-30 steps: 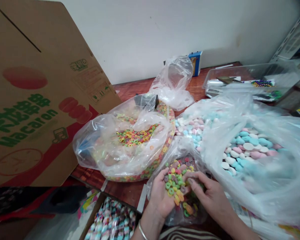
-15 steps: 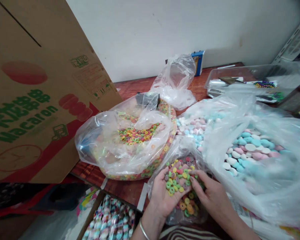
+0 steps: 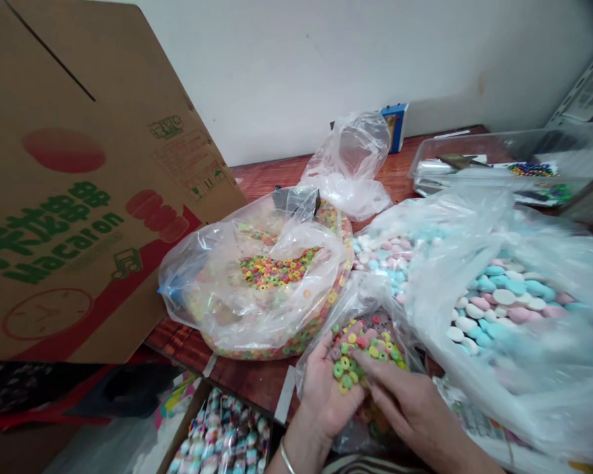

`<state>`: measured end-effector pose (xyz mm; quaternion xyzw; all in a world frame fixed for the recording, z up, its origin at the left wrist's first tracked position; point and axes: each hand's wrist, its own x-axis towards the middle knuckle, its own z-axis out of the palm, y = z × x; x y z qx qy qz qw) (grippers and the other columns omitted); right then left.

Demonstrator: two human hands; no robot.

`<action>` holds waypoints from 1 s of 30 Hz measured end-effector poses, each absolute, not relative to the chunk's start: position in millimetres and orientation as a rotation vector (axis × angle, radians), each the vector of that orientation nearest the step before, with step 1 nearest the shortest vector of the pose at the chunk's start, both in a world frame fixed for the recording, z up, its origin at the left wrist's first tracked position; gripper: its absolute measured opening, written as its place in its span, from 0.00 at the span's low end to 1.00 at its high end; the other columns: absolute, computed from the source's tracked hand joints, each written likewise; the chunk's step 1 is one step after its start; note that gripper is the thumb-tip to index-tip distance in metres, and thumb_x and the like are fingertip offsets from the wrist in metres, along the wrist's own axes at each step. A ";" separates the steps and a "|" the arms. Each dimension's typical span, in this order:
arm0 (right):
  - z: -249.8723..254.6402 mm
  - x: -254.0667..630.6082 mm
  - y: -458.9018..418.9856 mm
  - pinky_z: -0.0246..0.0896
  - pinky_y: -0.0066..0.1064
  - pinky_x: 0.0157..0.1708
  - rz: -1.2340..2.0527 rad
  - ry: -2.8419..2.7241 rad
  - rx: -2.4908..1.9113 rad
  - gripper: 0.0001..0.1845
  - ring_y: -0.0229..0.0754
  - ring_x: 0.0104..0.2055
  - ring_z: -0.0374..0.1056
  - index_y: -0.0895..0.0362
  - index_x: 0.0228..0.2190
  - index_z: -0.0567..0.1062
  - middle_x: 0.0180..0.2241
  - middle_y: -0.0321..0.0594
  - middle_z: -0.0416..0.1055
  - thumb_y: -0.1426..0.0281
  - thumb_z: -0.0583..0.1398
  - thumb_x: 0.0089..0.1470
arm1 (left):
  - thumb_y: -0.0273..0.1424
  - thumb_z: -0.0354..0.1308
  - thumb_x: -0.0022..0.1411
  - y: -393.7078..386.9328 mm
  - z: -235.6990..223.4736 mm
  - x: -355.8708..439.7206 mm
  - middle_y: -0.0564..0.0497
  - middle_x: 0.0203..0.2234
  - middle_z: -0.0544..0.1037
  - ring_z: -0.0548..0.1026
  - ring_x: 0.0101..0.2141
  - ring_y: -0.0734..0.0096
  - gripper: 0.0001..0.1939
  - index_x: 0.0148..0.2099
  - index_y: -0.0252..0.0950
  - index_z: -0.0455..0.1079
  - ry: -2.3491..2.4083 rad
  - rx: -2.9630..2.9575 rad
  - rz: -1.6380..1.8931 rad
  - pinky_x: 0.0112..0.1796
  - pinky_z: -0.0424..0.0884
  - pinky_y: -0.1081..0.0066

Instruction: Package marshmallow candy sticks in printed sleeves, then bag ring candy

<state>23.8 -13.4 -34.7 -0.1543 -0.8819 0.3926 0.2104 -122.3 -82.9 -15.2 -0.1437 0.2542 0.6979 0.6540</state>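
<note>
My left hand [image 3: 323, 390] lies palm up and cupped, holding a small heap of ring candies [image 3: 346, 372] in green, yellow and purple. Over that palm is my right hand [image 3: 408, 401], its fingers bent and close together at the heap; they are partly blurred, and anything pinched between them is hidden. Under and behind both hands sits a small clear plastic bag [image 3: 363, 297] with more of the same rings inside. Beyond it stands a large open plastic bag [image 3: 217, 309] full of ring candies.
On the right spreads a big bag [image 3: 568, 388] of pastel flat candies. A cardboard box [image 3: 103, 164] stands left. Behind are a crumpled plastic bag [image 3: 348, 151], a blue box [image 3: 395, 125] and a clear tray [image 3: 499, 145]. An open carton of bead-like strings [image 3: 222, 431] sits below the table edge.
My right hand has moved left, over my left palm, its fingers now among the ring candies there. Fewer rings show in the left palm. The view has shifted slightly.
</note>
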 end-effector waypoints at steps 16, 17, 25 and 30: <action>-47.8 23.2 -7.8 0.71 0.32 0.39 0.950 -2.438 -0.623 0.13 0.43 0.42 0.77 0.52 0.48 0.70 0.44 0.41 0.78 0.71 0.51 0.64 | 0.38 0.49 0.67 -82.2 -12.9 -122.3 0.38 0.50 0.78 0.72 0.54 0.54 0.26 0.60 0.25 0.65 0.514 -0.374 1.571 0.53 0.65 0.60; -48.3 22.5 -8.9 0.71 0.32 0.34 0.952 -2.461 -0.641 0.11 0.43 0.37 0.77 0.52 0.44 0.71 0.39 0.40 0.79 0.70 0.50 0.64 | 0.38 0.49 0.67 -81.8 -12.9 -121.7 0.38 0.49 0.78 0.72 0.53 0.56 0.26 0.60 0.25 0.66 0.517 -0.369 1.575 0.53 0.65 0.61; -46.4 21.8 -4.9 0.71 0.33 0.33 1.019 -2.331 -0.838 0.11 0.45 0.34 0.77 0.52 0.42 0.71 0.35 0.40 0.80 0.66 0.51 0.64 | 0.42 0.47 0.68 -83.7 -10.2 -123.8 0.39 0.48 0.79 0.76 0.48 0.56 0.26 0.58 0.29 0.69 0.519 -0.358 1.527 0.52 0.65 0.57; -31.3 10.9 0.2 0.71 0.33 0.40 0.742 -2.481 -0.569 0.18 0.46 0.44 0.76 0.54 0.53 0.70 0.46 0.46 0.77 0.73 0.50 0.64 | 0.40 0.46 0.68 -83.6 -9.6 -120.7 0.39 0.49 0.78 0.72 0.53 0.55 0.25 0.56 0.26 0.70 0.539 -0.290 1.531 0.53 0.64 0.60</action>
